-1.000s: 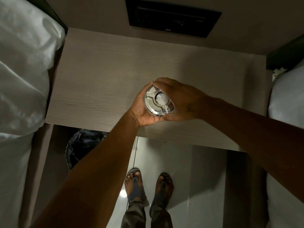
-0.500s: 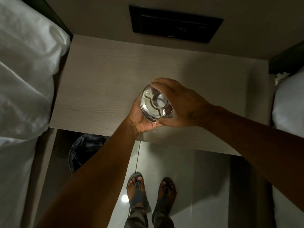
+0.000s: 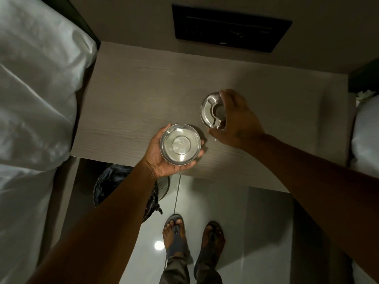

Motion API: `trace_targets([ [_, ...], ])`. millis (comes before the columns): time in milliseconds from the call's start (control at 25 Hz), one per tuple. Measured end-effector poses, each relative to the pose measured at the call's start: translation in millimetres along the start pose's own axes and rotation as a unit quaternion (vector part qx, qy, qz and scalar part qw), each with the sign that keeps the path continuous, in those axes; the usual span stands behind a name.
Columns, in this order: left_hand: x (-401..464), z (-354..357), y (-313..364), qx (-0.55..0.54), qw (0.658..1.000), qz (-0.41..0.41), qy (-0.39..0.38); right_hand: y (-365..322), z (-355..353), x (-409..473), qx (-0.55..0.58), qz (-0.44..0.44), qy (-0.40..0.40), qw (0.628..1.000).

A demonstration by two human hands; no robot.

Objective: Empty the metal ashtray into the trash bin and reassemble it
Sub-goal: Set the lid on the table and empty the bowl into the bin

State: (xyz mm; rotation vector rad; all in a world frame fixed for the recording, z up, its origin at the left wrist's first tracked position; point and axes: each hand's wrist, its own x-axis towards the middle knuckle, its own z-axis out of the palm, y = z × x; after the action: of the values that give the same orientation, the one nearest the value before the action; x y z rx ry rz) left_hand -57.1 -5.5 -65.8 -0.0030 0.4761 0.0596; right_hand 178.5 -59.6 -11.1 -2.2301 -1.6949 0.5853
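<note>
The metal ashtray is in two parts. My left hand [image 3: 164, 158] cups the round steel bowl [image 3: 180, 144] from below, near the front edge of the nightstand [image 3: 127, 111]. The bowl's shiny inside faces up. My right hand [image 3: 235, 119] grips the ring-shaped steel lid [image 3: 209, 111] by its right rim, tilted, above the nightstand's right half. The lid has a round hole in its middle. A trash bin [image 3: 114, 181] with a dark liner stands on the floor below the nightstand's front edge, partly hidden by my left forearm.
White bedding [image 3: 34, 95] lies along the left, and another white bed edge [image 3: 365, 136] along the right. A black panel [image 3: 229, 27] is set in the wall behind the nightstand. My sandalled feet [image 3: 192, 240] stand on the glossy tiled floor.
The two hands held the closed ashtray together. Now the lid is off: my right hand carried it up and right, and my left hand keeps the bowl, moved slightly left.
</note>
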Motion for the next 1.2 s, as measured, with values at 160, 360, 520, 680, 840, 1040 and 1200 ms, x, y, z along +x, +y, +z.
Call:
trace_targets([
  [160,-3.8,-7.7,7.1,-0.010,1.000,-0.004,-0.005,1.0,25.8,5.9,-0.019,-0.018,-0.032,0.999],
  [360,-3.2,-10.3,8.2,-0.006,0.999,-0.016,-0.052,-0.1,38.0,12.6,-0.024,-0.023,-0.028,0.999],
  [520,-4.6,-9.9,6.4,0.003,1.000,0.005,-0.028,11.1,38.8,-2.6,-0.027,0.033,-0.015,0.999],
  [680,-24.5,-10.0,6.8,0.015,0.998,0.061,-0.012,34.7,48.7,-36.3,-0.107,0.089,-0.001,0.990],
  [840,-69.6,-11.0,-1.5,0.033,0.987,0.152,0.047,44.4,61.7,-39.7,-0.169,0.076,0.007,0.983],
  [1040,-146.7,-36.8,-33.6,0.002,0.960,0.234,0.154,52.1,65.8,-38.0,-0.177,0.066,0.022,0.982],
  [1200,-174.4,-66.7,-64.2,-0.012,0.934,0.248,0.258,56.9,74.3,-37.4,-0.177,0.063,0.048,0.981],
])
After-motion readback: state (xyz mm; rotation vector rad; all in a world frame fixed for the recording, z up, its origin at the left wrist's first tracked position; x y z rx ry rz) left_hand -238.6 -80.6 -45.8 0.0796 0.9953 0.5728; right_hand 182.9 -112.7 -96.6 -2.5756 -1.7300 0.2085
